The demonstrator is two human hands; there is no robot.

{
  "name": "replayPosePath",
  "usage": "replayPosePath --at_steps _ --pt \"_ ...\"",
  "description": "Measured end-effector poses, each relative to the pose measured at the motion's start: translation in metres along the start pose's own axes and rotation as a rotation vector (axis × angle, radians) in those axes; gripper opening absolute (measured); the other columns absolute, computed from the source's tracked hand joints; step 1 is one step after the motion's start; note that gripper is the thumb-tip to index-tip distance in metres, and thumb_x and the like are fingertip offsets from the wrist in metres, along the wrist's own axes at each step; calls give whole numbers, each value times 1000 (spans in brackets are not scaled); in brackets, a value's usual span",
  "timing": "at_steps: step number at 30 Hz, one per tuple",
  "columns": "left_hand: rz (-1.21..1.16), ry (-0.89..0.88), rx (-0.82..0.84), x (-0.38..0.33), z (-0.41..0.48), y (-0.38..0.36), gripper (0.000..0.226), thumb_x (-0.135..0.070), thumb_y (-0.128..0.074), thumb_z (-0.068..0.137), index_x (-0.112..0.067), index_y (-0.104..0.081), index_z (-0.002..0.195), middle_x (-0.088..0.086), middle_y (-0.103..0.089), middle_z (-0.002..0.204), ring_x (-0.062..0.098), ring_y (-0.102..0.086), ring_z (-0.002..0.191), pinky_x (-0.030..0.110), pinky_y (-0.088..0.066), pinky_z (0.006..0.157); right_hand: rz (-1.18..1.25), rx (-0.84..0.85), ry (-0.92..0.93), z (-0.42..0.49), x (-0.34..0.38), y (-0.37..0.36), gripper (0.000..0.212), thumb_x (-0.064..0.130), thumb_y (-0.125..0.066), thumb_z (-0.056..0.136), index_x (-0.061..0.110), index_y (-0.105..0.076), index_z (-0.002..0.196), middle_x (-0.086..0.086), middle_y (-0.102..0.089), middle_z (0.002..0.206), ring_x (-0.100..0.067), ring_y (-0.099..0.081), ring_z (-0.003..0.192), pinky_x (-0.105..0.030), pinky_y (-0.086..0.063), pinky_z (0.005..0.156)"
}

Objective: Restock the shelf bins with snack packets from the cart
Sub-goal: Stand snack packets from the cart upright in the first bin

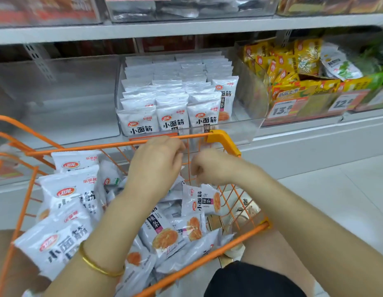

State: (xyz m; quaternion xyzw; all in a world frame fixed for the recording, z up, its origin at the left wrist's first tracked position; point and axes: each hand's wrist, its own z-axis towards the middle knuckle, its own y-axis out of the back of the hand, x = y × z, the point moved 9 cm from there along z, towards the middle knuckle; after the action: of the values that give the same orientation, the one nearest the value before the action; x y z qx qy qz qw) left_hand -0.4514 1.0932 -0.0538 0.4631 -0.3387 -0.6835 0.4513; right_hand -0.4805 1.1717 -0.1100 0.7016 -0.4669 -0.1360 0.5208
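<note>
Snack packets (64, 243) fill cart (113, 145); rim fronts bin (239, 123).

Two hands (156, 166) (212, 168), one orange cart (122, 143)

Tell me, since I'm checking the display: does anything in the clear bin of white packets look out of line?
One thing. In the clear plastic shelf bin, the white snack packets fill three rows to the front wall, but the rightmost row stops short: its front packet stands further back, leaving a gap.
</note>
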Motion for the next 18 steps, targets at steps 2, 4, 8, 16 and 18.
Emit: replayPosePath --at_steps 2,4,8,16,18 --pt "-33 52 13 9 -3 -5 16 -14 -55 86 -15 -68 96 3 -66 93 26 -59 91 38 -47 79 -123 136 -42 20 -8 -34 6 6 -56 89 8 -60 92 -10 -62 92 -31 -60 94 -34 -47 72" --pt "-56 84 21 14 -5 -8 17 -14 -56 87 -17 -68 98 0 -65 96 23 -58 93 39 -47 81 -203 243 -74 30 -18 -59 31 13 -58 92 7 -51 122 -11 -57 117 -28 -55 103 -33 -43 75" --pt "-86 105 23 18 -5 -9 18 -14 -55 88 -17 -68 99 0 -65 97 22 -58 91 38 -47 81 -211 316 -54 40 -24 -83 33 21 -60 91 7 -52 120 -8 -55 111 -27 -52 102 -27 -39 72" --pt "-291 139 -27 13 -5 1 13 -21 -54 91 -18 -67 91 -6 -61 86 11 -51 78 28 -40 70 -99 -6 -37 17 -18 -17 17 10 -57 90 11 -47 76 -7 -51 82 -23 -50 78 -29 -39 54" --pt "-434 186 -15 11 -4 4 15 -28 -53 92 -20 -66 91 -8 -62 86 7 -53 79 24 -41 69 130 -101 3 -2 -14 9 21 10 -58 90 14 -46 74 -2 -49 76 -22 -55 77 -32 -51 58"
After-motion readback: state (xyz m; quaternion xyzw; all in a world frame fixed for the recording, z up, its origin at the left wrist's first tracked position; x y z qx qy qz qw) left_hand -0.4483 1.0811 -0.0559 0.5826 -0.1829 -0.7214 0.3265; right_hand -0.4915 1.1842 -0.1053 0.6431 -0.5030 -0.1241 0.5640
